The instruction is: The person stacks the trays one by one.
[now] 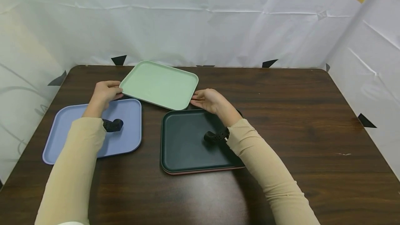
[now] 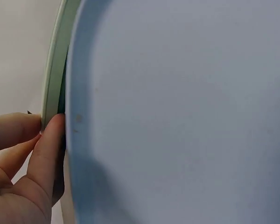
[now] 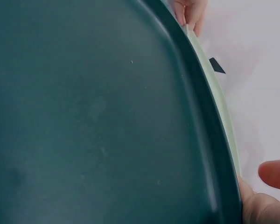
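A light green tray [image 1: 160, 84] is held above the brown table [image 1: 281, 114], tilted slightly, between two other trays. My left hand [image 1: 106, 92] grips its left corner, and in the left wrist view the fingers [image 2: 46, 149] pinch the green rim [image 2: 53, 70]. My right hand [image 1: 207, 100] grips the tray's right front corner; the green edge [image 3: 219, 93] shows past the dark tray in the right wrist view. A lavender-blue tray [image 1: 78, 127] lies under my left forearm, filling the left wrist view [image 2: 177, 112]. A dark green tray [image 1: 184, 141] lies under my right wrist [image 3: 84, 116].
The dark green tray sits on a pink tray whose edge [image 1: 200, 172] peeks out beneath. White sheet walls with black and yellow triangles surround the table. The table's right half is bare wood.
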Demonstrator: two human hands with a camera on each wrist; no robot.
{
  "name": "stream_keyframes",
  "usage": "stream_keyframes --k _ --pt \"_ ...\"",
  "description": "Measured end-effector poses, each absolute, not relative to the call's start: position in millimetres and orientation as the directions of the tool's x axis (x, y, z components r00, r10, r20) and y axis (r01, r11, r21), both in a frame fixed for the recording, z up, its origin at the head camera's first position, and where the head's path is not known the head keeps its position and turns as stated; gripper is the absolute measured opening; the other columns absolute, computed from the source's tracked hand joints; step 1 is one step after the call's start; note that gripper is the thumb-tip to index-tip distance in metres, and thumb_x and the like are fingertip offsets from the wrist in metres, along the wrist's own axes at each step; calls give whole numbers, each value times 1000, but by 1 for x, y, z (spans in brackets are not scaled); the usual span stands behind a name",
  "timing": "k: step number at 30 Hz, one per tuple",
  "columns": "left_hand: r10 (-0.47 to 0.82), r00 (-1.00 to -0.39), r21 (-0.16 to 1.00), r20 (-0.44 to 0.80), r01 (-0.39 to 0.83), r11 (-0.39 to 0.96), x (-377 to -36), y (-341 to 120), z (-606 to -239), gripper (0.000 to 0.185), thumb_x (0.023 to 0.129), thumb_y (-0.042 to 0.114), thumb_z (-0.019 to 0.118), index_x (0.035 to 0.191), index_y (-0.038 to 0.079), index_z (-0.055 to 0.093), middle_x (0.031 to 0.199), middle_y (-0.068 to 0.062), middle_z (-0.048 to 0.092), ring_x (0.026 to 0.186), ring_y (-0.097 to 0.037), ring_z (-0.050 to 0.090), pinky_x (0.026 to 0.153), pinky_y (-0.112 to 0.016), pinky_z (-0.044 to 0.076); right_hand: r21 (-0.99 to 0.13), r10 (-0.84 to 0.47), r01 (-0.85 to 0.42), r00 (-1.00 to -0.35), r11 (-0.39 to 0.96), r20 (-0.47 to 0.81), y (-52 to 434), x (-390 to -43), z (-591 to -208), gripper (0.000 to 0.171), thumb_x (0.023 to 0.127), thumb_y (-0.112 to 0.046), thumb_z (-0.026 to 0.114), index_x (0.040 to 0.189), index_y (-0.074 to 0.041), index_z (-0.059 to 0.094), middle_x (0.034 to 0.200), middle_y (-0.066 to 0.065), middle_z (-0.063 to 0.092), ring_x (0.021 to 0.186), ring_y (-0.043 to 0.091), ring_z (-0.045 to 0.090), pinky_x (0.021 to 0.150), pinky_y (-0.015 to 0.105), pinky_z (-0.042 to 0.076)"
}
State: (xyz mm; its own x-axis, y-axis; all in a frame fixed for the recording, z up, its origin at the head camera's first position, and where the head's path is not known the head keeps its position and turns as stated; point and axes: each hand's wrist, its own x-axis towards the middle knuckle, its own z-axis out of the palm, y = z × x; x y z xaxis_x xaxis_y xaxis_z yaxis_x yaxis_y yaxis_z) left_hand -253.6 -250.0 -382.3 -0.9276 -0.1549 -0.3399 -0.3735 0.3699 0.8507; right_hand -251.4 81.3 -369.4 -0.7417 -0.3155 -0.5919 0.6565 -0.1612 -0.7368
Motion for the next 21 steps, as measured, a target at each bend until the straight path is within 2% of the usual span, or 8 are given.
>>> stream_keyframes --k 5,11,14,21 --pt "-170 -920 875 -352 -388 289 -254 -250 -377 55 95 6 50 146 -3 32 136 -17 44 67 12 56 75 -8 54 -737 -306 650 -750 -183 -586 82 -251 -371 51 99 3 35 149 0 25 154 22 24 141 31 33 116 30 36" --pt "-210 -910 892 -358 -400 212 -253 -248 -370 56 94 9 52 147 3 35 118 0 48 65 10 59 73 -7 54 -778 -284 612 -778 -139 -561 84 -251 -372 56 96 9 41 149 -1 27 152 19 31 138 30 40 113 31 39" --pt "-210 -911 903 -356 -393 175 -253 -246 -364 58 93 9 53 148 4 34 113 4 48 65 9 60 72 -7 54 -812 -267 572 -805 -111 -530 85 -251 -369 58 94 12 43 149 -1 28 151 18 35 136 30 43 112 33 41" --pt "-188 -912 911 -365 -391 131 -252 -238 -352 60 92 12 54 149 10 34 106 10 51 65 8 63 74 -8 54 -874 -150 483 -869 -51 -472 87 -249 -356 54 96 4 48 148 -5 34 144 17 46 128 31 51 105 32 48"
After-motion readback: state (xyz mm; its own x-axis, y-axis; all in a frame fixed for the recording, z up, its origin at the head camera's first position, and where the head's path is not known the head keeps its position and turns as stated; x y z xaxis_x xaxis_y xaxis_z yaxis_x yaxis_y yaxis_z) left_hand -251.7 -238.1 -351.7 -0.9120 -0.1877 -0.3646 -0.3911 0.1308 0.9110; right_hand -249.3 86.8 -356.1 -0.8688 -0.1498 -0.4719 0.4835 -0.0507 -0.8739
